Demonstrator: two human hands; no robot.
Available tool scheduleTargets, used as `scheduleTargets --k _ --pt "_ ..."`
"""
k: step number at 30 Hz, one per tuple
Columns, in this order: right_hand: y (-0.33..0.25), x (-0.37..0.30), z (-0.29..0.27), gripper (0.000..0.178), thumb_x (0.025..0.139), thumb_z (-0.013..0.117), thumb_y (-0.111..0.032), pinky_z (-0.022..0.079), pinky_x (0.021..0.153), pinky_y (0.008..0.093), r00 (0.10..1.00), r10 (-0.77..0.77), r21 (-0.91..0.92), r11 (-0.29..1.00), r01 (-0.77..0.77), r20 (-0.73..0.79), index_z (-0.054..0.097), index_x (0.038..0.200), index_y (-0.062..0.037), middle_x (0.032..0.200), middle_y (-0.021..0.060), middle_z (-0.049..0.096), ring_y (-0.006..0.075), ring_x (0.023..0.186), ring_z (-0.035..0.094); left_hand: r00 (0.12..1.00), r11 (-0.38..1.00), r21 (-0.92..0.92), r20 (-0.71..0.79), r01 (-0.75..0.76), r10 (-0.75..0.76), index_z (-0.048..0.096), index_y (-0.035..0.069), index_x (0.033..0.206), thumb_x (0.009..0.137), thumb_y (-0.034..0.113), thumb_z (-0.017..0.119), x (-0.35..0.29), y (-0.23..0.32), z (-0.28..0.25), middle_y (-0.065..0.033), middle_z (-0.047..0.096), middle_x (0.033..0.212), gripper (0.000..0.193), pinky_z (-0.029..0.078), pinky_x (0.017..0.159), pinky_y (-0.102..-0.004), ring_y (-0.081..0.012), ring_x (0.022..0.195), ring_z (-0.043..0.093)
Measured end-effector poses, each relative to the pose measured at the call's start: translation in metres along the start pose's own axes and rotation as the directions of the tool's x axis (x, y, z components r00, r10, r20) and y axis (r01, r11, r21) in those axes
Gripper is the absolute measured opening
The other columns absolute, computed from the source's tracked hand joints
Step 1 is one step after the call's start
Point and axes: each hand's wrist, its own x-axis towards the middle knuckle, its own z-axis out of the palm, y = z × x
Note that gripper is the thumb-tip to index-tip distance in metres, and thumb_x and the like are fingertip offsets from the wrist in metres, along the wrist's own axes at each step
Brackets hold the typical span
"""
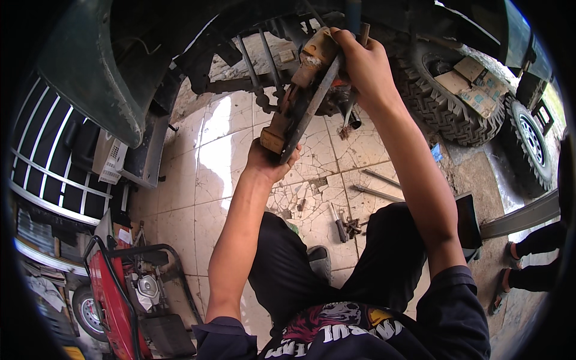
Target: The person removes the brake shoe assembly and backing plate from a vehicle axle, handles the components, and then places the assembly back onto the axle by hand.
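In front of me is a rusty brake disc [315, 103], seen nearly edge-on, with a tan, worn brake caliper [318, 49] along its left side. My left hand [270, 165] is closed around the lower end of this assembly, its fingers partly hidden behind it. My right hand [363, 67] grips the upper end, thumb over the top of the caliper. Behind the disc, a dirty orange-and-black hub end [343, 99] is partly covered. Whether the disc is attached to it I cannot tell.
On the cracked tile floor between my legs lie a screwdriver [339, 225], several bolts [354, 228] and metal bars [378, 191]. A large tyre [414, 84] carrying cardboard lies at right, near another wheel [529, 141]. A red machine [111, 288] stands lower left; another person's legs [534, 258] show at right.
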Motion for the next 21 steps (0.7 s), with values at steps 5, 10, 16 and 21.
scheduleTargets --k 5,10,16,21 --pt "0.000 0.003 0.000 0.039 0.087 0.065 -0.031 0.048 0.061 0.0302 1.000 0.002 0.000 1.000 -0.002 -0.006 0.062 0.094 0.0075 0.077 0.0085 0.063 0.0138 0.067 0.058 1.000 0.999 -0.041 -0.003 0.017 -0.017 0.056 0.000 0.112 0.096 0.030 0.031 0.001 0.000 -0.002 -0.0212 0.055 0.094 0.043 0.051 0.055 -0.0315 -0.0290 0.081 0.053" --pt "-0.002 0.005 0.007 0.041 0.085 0.065 -0.030 0.049 0.060 0.0307 0.999 -0.031 -0.045 0.999 0.031 -0.007 0.061 0.091 0.0100 0.077 0.0107 0.064 0.0148 0.067 0.060 0.998 0.991 -0.118 0.017 0.064 -0.062 0.056 0.000 0.112 0.096 0.035 0.035 0.001 -0.003 -0.003 -0.0223 0.053 0.097 0.044 0.052 0.058 -0.0314 -0.0289 0.087 0.051" --pt "-0.018 0.001 0.011 0.049 0.083 0.067 -0.033 0.053 0.061 0.0328 0.999 0.007 -0.171 0.985 0.002 0.054 0.059 0.095 0.0136 0.078 0.0152 0.066 0.0208 0.068 0.066 0.984 0.972 -0.165 0.089 0.165 -0.152 0.045 -0.003 0.122 0.090 0.039 0.052 0.002 -0.006 -0.002 -0.0229 0.039 0.106 0.053 0.054 0.063 -0.0277 -0.0236 0.082 0.048" --pt "-0.010 0.005 0.013 0.054 0.081 0.068 -0.036 0.054 0.066 0.0333 0.998 -0.057 -0.199 0.978 0.062 0.031 0.059 0.097 0.0152 0.080 0.0187 0.067 0.0222 0.073 0.067 0.978 0.972 -0.157 0.141 0.176 -0.154 0.026 -0.007 0.130 0.085 0.035 0.064 -0.001 -0.011 0.001 -0.0184 0.033 0.108 0.072 0.055 0.063 -0.0262 -0.0194 0.078 0.048"
